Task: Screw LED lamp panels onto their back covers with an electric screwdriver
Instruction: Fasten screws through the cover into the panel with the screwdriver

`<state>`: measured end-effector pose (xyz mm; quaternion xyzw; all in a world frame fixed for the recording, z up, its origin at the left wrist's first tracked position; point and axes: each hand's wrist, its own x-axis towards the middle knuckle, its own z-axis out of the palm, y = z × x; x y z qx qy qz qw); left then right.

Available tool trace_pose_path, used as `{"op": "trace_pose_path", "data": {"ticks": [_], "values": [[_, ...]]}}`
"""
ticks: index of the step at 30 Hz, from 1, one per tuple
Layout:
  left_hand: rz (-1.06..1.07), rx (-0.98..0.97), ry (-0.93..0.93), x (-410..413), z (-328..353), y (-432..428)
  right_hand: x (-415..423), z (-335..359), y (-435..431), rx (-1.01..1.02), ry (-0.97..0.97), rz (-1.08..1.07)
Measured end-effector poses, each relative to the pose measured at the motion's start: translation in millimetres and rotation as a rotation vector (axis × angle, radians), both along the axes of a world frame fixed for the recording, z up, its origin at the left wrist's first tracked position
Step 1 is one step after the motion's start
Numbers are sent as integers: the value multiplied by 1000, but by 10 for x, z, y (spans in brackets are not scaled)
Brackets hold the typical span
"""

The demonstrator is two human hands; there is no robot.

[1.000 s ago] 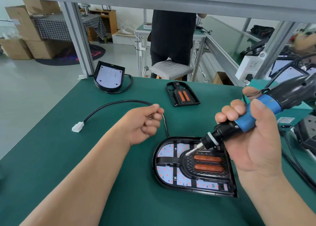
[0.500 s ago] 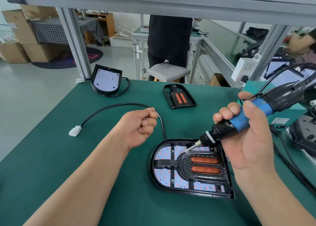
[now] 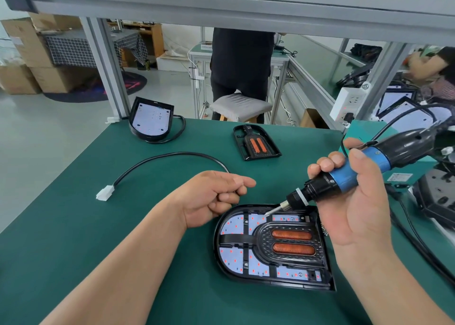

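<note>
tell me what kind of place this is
Likely a lamp assembly workshop: LED lamp panels on a green bench mat, a corded electric screwdriver in the right hand, cardboard boxes behind.

Two hands are counted, one left hand (image 3: 211,201) and one right hand (image 3: 354,214); one electric screwdriver (image 3: 344,177) is recorded; three lamp parts are noted on the green table (image 3: 73,226): one near lamp unit (image 3: 236,248) with its LED panel seated, one far-left lamp unit (image 3: 150,119) with a white face, and one black insert (image 3: 256,145); two orange strips (image 3: 291,234) are counted on the near lamp unit and two on the black insert; one white connector (image 3: 105,193) and one stool (image 3: 240,108) are logged.
</note>
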<state>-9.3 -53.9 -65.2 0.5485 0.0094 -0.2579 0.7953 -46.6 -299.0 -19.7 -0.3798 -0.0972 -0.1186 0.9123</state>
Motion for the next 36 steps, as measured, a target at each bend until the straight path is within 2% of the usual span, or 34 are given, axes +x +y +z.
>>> {"op": "trace_pose_path", "data": {"ticks": [19,26,36], "values": [[-63,26,-32,-39,26,-27,56,-46,-47,16,18,-67],[-157,10,-29,-81,45,-115,68,-39,-52,45,22,-109],[-149,40,-28,-117,91,-162,63,-41,-35,8,-13,-87]]}}
